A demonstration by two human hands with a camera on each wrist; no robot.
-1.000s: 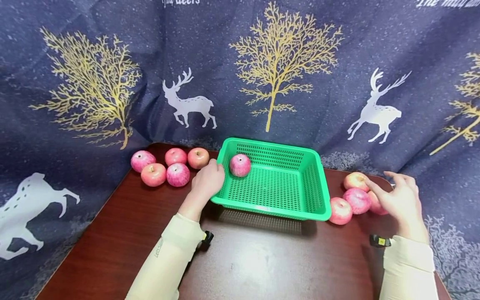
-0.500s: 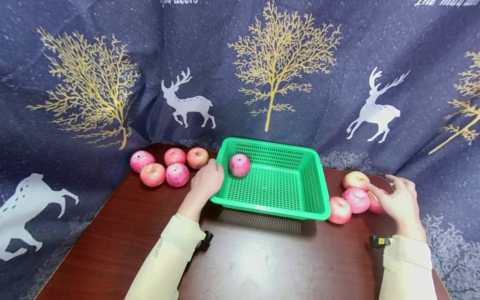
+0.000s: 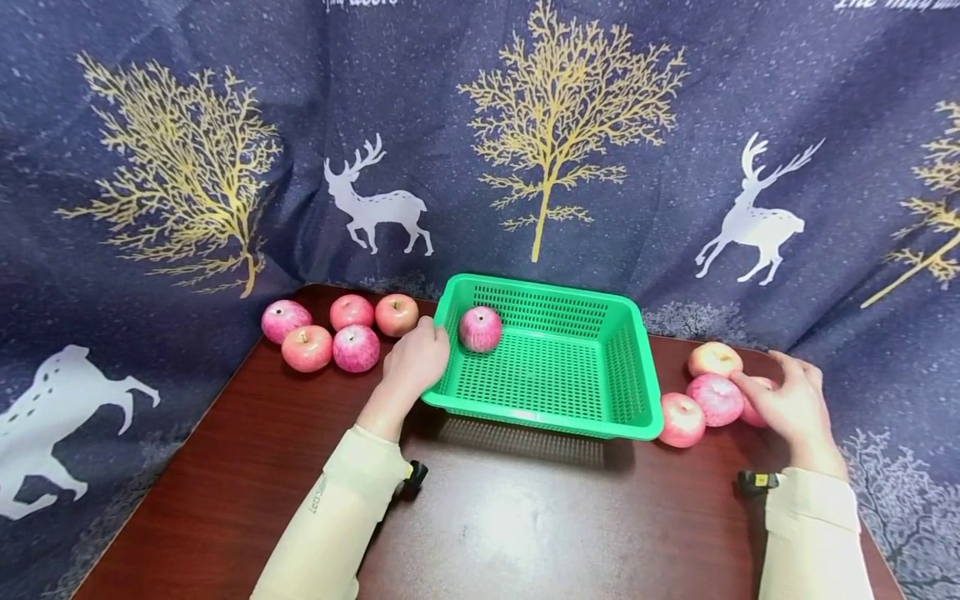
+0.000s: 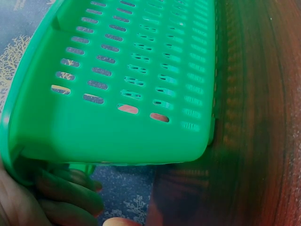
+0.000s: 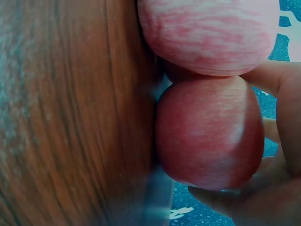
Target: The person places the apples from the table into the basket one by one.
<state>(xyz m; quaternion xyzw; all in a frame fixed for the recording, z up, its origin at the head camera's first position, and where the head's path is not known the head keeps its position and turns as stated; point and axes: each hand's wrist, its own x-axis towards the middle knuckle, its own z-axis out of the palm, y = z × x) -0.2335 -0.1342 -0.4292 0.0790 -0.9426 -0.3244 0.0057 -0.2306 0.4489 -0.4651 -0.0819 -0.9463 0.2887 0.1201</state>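
Note:
In the head view a green plastic basket [image 3: 540,425] stands mid-table, with one pink-red apple [image 3: 481,329] inside at its left end. My left hand [image 3: 417,360] grips the basket's left rim; the left wrist view shows its fingers [image 4: 70,193] curled under the rim. At the right, my right hand [image 3: 797,408] has thumb and fingers around a red apple [image 5: 209,134], which rests on the table and is partly hidden in the head view. Against it lies a streaked pink apple [image 3: 715,399]. A yellowish apple [image 3: 716,360] and another red apple [image 3: 682,420] are close by.
Several apples [image 3: 356,348] sit in a group on the table left of the basket. The dark brown table [image 3: 510,533] ends at a printed blue cloth [image 3: 600,217] hanging behind and at both sides.
My right hand has moved slightly left and down, closing its thumb and fingers around the rightmost apple. The left hand and the basket have stayed in place.

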